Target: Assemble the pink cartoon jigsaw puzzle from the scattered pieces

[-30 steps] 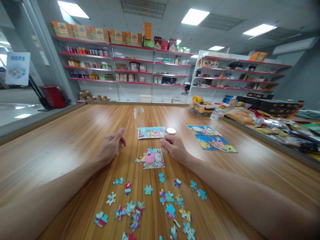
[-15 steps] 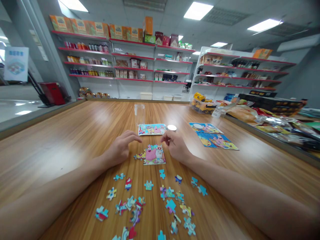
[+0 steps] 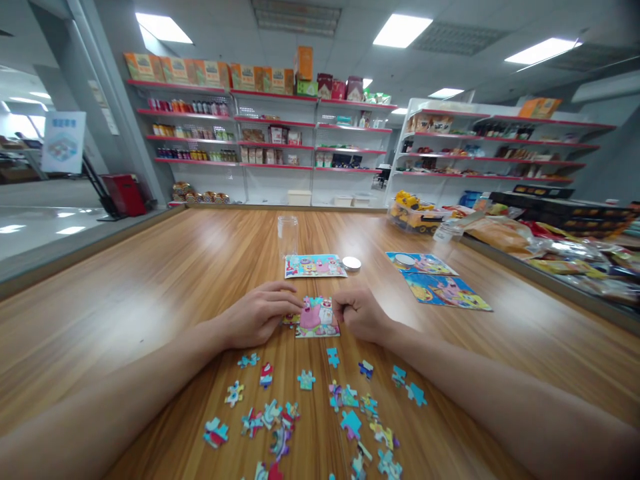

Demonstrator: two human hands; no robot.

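Note:
A partly joined jigsaw puzzle (image 3: 316, 320) with pink and white cartoon figures lies flat on the wooden table. My left hand (image 3: 263, 313) rests at its left side, fingers stretched out and fingertips on the left edge, covering some yellow pieces there. At the right edge, my right hand (image 3: 361, 315) is closed with its fingers curled in and its knuckles against the puzzle; what it holds, if anything, is hidden. Loose puzzle pieces (image 3: 306, 380) lie scattered between my forearms. Behind the joined part is a picture card (image 3: 316, 266) with a similar cartoon scene.
A clear jar (image 3: 287, 237) stands behind the card, and a round white lid (image 3: 351, 263) lies at its right end. Two blue puzzle pictures (image 3: 447, 291) lie farther right, one bearing another lid (image 3: 405, 260). A clear bin of yellow toys (image 3: 415, 215) and packaged goods (image 3: 520, 243) occupy the right side.
Both hands have come down onto the joined puzzle's sides. My left fingers now cover part of its left end, and my right hand has curled tighter. The view has tilted slightly upward.

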